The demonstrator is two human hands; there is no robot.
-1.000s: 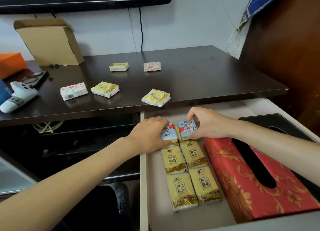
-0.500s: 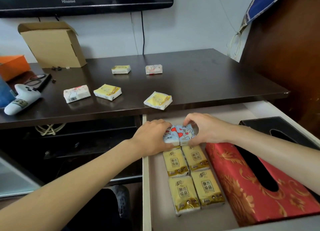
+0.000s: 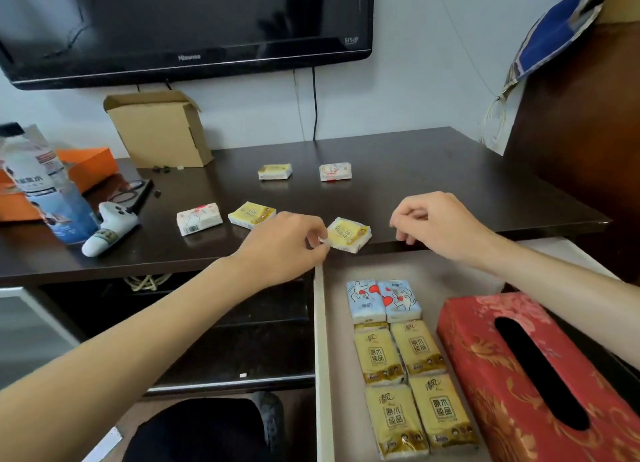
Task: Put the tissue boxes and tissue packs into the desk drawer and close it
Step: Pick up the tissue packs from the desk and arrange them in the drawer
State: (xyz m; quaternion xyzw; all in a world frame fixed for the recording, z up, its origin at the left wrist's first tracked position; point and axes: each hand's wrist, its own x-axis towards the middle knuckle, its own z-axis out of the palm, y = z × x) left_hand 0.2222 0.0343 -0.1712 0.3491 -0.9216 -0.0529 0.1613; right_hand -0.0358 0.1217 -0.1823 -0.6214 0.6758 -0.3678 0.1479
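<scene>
The drawer [image 3: 320, 326] stands pulled out under the dark desk [image 3: 450, 171]. Inside lie two blue tissue packs [image 3: 382, 300], several yellow packs [image 3: 403, 385] in rows, a red tissue box [image 3: 485, 368], and a black box [image 3: 623, 373] mostly hidden by my right arm. A yellow tissue pack [image 3: 350, 235] rests at the desk's front edge; my left hand [image 3: 287, 245] pinches its left corner. My right hand [image 3: 434, 224] hovers just right of it, fingers loosely curled and holding nothing. More packs lie on the desk: white [image 3: 199, 218], yellow [image 3: 251, 214], yellow [image 3: 274, 171], white [image 3: 335, 171].
A cardboard box [image 3: 159, 132], an orange box [image 3: 86, 165], a blue-and-white bag [image 3: 45, 184] and a white controller [image 3: 110, 228] crowd the desk's left side. A television [image 3: 187, 22] hangs on the wall. A brown cabinet [image 3: 581, 143] stands at the right.
Both hands have left the two blue packs in the drawer and risen to the desk's front edge. My left hand now pinches the nearest yellow pack. The camera has tilted upward.
</scene>
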